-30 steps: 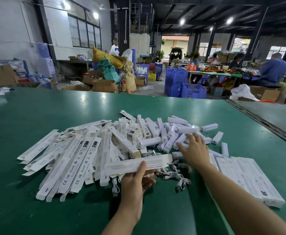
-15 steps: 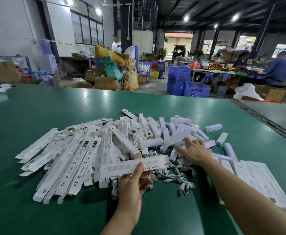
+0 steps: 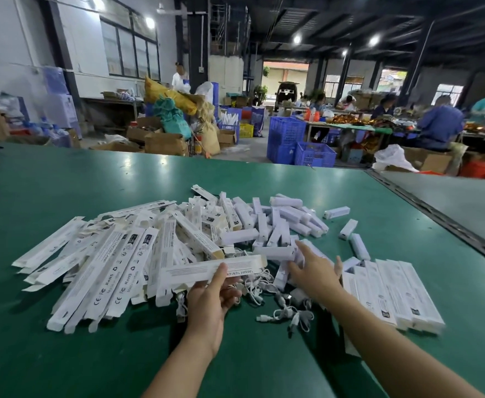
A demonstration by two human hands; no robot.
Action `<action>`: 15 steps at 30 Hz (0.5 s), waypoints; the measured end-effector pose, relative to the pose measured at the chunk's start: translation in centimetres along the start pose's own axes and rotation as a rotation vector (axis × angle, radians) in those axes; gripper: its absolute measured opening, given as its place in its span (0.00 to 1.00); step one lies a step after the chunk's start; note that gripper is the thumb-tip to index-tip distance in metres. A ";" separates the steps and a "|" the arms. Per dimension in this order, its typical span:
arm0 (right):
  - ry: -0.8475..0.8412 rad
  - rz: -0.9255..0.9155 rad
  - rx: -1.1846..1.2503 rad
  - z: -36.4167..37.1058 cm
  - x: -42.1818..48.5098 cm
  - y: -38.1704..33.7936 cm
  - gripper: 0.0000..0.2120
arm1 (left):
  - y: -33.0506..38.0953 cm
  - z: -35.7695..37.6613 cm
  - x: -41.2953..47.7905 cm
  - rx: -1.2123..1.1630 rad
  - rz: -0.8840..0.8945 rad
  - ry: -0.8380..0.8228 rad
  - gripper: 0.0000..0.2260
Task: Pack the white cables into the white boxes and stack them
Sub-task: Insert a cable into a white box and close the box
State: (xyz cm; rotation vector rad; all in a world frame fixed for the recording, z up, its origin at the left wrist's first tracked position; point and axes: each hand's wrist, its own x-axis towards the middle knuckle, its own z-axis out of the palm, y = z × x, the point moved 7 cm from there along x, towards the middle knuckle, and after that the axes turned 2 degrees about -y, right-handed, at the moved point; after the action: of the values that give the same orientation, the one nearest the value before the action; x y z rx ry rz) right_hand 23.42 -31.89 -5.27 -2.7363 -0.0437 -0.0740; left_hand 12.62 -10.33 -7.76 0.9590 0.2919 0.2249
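The right hand [image 3: 314, 272] has drawn back from the pile of short boxes, its fingers spread apart and gripping nothing. The white cables [image 3: 298, 320] lie coiled on the green table [image 3: 63, 179] at 6 o'clock of those fingers. The left hand [image 3: 211, 300] still pinches a long white box [image 3: 212, 270], thumb on top.

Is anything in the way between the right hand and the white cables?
Nothing visible is. The white cables lie bare on the green table, right beside the open right hand. The left hand holds a white box.
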 end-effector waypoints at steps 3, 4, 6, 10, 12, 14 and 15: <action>0.216 -0.105 0.184 -1.7 -2.1 -1.1 0.28 | -0.1 -0.1 0.0 0.002 -0.010 0.025 0.08; 0.282 -0.148 0.294 -2.2 -3.1 -1.5 0.30 | -0.2 -0.2 0.1 -0.001 -0.017 0.032 0.09; 0.349 -0.203 0.527 -2.6 -5.5 -2.1 0.31 | -0.3 -0.3 0.2 -0.008 -0.026 0.036 0.11; 0.122 -0.231 1.003 -0.7 -9.2 -3.0 0.22 | -0.6 -0.3 0.3 -0.020 -0.018 0.051 0.10; 0.049 -0.286 0.991 -0.2 -10.3 -3.5 0.15 | -0.6 -0.3 0.4 -0.037 -0.013 0.060 0.09; 0.047 -0.309 0.912 -0.3 -10.8 -3.3 0.10 | -0.6 -0.5 0.5 -0.069 -0.012 0.057 0.08; 0.042 -0.302 0.890 -0.3 -10.8 -3.1 0.09 | -0.6 -0.5 0.5 -0.083 -0.015 0.051 0.08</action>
State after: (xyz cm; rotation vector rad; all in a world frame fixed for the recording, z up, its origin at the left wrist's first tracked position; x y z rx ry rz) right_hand 12.54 -29.35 -4.45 -1.8208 -0.3802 -0.1528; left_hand 12.97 -10.12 -8.56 0.8695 0.3336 0.2464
